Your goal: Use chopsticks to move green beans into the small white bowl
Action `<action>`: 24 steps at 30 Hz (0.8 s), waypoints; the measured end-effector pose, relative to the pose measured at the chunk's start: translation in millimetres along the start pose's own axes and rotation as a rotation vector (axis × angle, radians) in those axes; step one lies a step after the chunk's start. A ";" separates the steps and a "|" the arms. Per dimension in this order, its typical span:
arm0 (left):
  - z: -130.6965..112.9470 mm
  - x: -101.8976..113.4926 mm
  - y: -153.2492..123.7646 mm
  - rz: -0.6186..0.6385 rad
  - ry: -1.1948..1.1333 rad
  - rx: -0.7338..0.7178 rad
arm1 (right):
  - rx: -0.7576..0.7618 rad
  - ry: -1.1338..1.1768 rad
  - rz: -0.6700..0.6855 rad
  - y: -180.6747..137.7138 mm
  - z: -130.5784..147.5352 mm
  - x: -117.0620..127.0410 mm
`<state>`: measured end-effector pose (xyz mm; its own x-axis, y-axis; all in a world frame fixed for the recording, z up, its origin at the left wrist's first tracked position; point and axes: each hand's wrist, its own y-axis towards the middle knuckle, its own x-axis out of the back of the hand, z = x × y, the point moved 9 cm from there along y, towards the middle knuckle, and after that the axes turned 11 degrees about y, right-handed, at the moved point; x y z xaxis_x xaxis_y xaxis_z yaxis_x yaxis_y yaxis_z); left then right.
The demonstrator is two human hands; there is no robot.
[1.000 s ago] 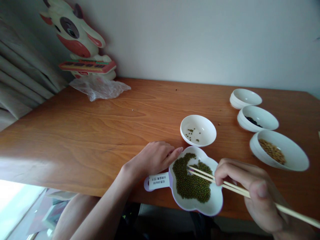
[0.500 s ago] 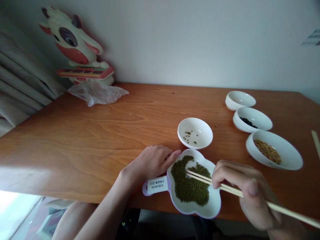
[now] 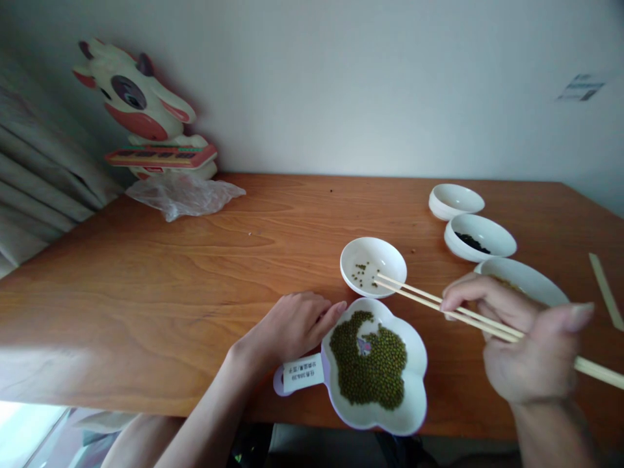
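Observation:
My right hand (image 3: 526, 344) grips a pair of pale wooden chopsticks (image 3: 419, 296). Their tips reach into a white bowl (image 3: 390, 255) holding several scattered green beans (image 3: 359, 273); whether a bean sits between the tips is too small to tell. Nearer me, a white flower-shaped dish (image 3: 414, 364) with a purple edge holds a spread of mung beans (image 3: 373, 377), with a bare patch showing a printed figure. Its labelled handle (image 3: 303, 373) points left. My left hand (image 3: 297, 325) lies on the table beside the dish, thumb at its rim, other fingers loosely bent.
To the right stand a white bowl (image 3: 458, 195), another with dark bits (image 3: 470, 243), and one with tan pieces (image 3: 507, 281), partly behind my right hand. A pale stick (image 3: 606, 292) lies at far right. A cow keyboard toy (image 3: 160, 123) and clear plastic bag (image 3: 188, 197) sit back left.
My right hand has lifted the chopsticks out of the mung bean dish and moved them up and away, so the tips are now in the white bowl. My left hand stays by the dish.

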<state>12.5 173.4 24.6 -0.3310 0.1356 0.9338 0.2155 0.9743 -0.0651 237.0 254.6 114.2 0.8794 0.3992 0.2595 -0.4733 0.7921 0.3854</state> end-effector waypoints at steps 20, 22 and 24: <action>-0.4 0.4 1.4 0.043 0.000 0.021 | -0.182 0.115 0.494 -42.8 -0.7 -46.8; -0.3 0.7 0.8 0.040 -0.005 0.021 | -0.180 0.113 0.514 -43.6 -0.2 -49.1; -0.6 1.3 0.4 0.036 -0.005 0.018 | -0.194 0.107 0.530 -44.4 -1.8 -51.0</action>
<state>12.7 173.9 26.0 -0.3276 0.1713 0.9291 0.2107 0.9719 -0.1049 213.3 199.9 82.3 0.5297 0.8015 0.2777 -0.8417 0.5372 0.0550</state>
